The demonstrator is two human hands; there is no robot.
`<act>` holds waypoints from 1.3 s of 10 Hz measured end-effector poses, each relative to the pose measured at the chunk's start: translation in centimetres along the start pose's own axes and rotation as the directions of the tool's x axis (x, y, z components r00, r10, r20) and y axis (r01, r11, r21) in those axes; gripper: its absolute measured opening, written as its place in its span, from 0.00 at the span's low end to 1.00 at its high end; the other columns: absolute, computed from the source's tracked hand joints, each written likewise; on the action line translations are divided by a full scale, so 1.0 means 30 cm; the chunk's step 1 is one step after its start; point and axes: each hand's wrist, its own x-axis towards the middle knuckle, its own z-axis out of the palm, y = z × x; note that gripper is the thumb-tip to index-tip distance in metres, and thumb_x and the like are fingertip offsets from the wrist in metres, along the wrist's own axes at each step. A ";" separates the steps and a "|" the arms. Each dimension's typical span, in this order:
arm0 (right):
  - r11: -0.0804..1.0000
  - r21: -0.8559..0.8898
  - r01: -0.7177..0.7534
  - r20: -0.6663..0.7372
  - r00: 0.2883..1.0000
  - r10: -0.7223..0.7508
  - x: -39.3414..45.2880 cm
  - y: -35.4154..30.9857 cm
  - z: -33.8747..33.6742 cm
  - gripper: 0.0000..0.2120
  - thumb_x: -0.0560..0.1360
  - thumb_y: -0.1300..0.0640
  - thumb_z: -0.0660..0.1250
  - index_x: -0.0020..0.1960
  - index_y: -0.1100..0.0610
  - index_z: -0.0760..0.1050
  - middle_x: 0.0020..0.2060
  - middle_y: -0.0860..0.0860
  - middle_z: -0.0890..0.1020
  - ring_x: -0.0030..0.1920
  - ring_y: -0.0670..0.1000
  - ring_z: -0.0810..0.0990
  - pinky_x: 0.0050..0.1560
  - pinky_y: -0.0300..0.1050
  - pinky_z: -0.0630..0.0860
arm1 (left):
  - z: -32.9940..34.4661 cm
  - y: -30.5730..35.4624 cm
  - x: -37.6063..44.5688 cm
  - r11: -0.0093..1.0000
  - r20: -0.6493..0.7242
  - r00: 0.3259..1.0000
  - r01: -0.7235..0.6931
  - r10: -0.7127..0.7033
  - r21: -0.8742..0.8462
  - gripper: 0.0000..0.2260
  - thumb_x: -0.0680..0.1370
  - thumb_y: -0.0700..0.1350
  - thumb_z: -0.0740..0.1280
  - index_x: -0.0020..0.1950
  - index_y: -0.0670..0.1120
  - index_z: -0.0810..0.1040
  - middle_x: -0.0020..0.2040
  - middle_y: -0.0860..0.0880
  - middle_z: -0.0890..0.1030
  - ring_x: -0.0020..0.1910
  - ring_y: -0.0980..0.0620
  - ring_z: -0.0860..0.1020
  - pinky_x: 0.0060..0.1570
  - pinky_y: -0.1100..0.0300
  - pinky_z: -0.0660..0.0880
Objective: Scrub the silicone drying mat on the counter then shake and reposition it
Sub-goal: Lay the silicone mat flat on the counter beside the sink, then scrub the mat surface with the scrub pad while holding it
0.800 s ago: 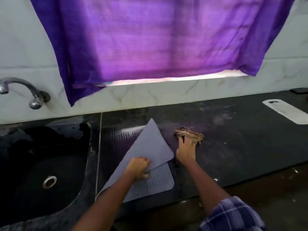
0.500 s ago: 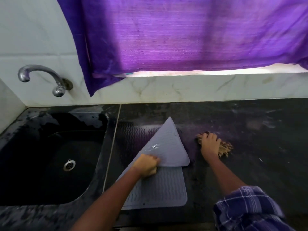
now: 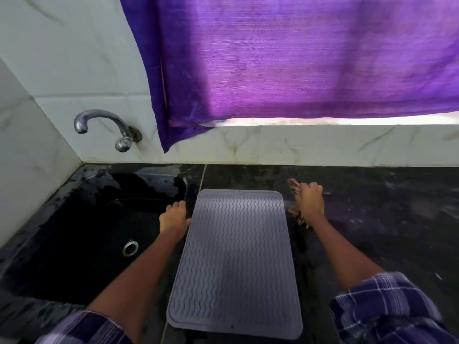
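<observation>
The grey silicone drying mat (image 3: pixel 236 259) lies flat and unfolded on the black counter (image 3: pixel 372 232), its wavy ribbed side up. My left hand (image 3: pixel 173 217) rests flat at the mat's left edge, fingers spread, thumb touching the rim, holding nothing. My right hand (image 3: pixel 310 202) sits just past the mat's far right corner, closed on a brown fibrous scrubber (image 3: pixel 296 212) pressed against the counter. Most of the scrubber is hidden under the hand.
A black sink (image 3: pixel 87 232) with a round drain (image 3: pixel 130 247) lies directly left of the mat. A chrome tap (image 3: pixel 104 127) juts from the white tiled wall. A purple curtain (image 3: pixel 298 58) hangs over the window behind the counter.
The mat's folded-over far corner has been laid back down flat. My left hand let go of it and moved to its left edge. My right hand keeps the scrubber beside the mat.
</observation>
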 end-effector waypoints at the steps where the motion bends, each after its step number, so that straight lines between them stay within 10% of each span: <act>1: 0.990 0.037 0.134 0.062 0.989 -0.136 0.012 -0.092 0.042 0.14 0.77 0.63 0.62 0.62 0.62 0.73 0.56 0.62 0.72 0.59 0.60 0.69 0.50 0.48 0.74 | 0.022 -0.055 0.021 0.998 0.033 0.999 -0.024 0.023 0.056 0.18 0.79 0.47 0.64 0.66 0.43 0.68 0.64 0.45 0.73 0.66 0.46 0.71 0.54 0.53 0.74; 4: 0.937 0.345 0.059 0.262 0.952 -0.157 0.081 -0.507 0.187 0.10 0.78 0.56 0.63 0.54 0.63 0.71 0.53 0.58 0.68 0.45 0.54 0.73 0.43 0.44 0.73 | 0.049 -0.128 0.226 0.975 0.086 0.975 -0.193 0.203 -0.108 0.35 0.78 0.46 0.68 0.79 0.46 0.51 0.70 0.47 0.71 0.70 0.45 0.66 0.61 0.49 0.73; 5: 0.928 0.355 0.115 0.348 0.905 -0.245 0.101 -0.662 0.290 0.17 0.76 0.60 0.65 0.64 0.60 0.71 0.60 0.59 0.70 0.59 0.59 0.73 0.60 0.48 0.73 | 0.060 -0.119 0.328 0.948 0.133 0.949 -0.260 0.285 -0.182 0.45 0.74 0.48 0.72 0.79 0.47 0.43 0.72 0.48 0.69 0.72 0.45 0.63 0.67 0.46 0.67; 8: 0.935 0.060 0.351 0.263 0.898 -0.354 0.029 -0.793 0.477 0.16 0.78 0.68 0.57 0.63 0.65 0.73 0.63 0.64 0.73 0.65 0.63 0.68 0.66 0.56 0.63 | 0.120 -0.128 0.490 0.869 0.237 0.853 -0.491 0.466 0.058 0.62 0.63 0.64 0.75 0.78 0.44 0.34 0.74 0.39 0.62 0.76 0.42 0.56 0.69 0.31 0.41; 11: 0.953 0.059 0.297 0.579 0.768 -0.275 -0.100 -0.835 0.298 0.13 0.76 0.63 0.65 0.60 0.64 0.77 0.59 0.60 0.79 0.60 0.59 0.77 0.60 0.45 0.72 | 0.073 -0.109 0.533 0.811 0.330 0.804 -0.563 0.494 0.160 0.36 0.79 0.40 0.63 0.79 0.41 0.43 0.72 0.41 0.66 0.73 0.45 0.61 0.65 0.26 0.37; 13: 0.969 -0.108 0.221 0.335 0.926 -0.173 0.029 -0.913 0.447 0.14 0.79 0.59 0.60 0.61 0.65 0.74 0.59 0.62 0.76 0.61 0.62 0.73 0.61 0.52 0.70 | 0.100 -0.129 0.568 0.838 0.347 0.816 -0.530 0.463 0.130 0.36 0.79 0.41 0.62 0.79 0.43 0.42 0.72 0.38 0.64 0.75 0.43 0.59 0.65 0.25 0.36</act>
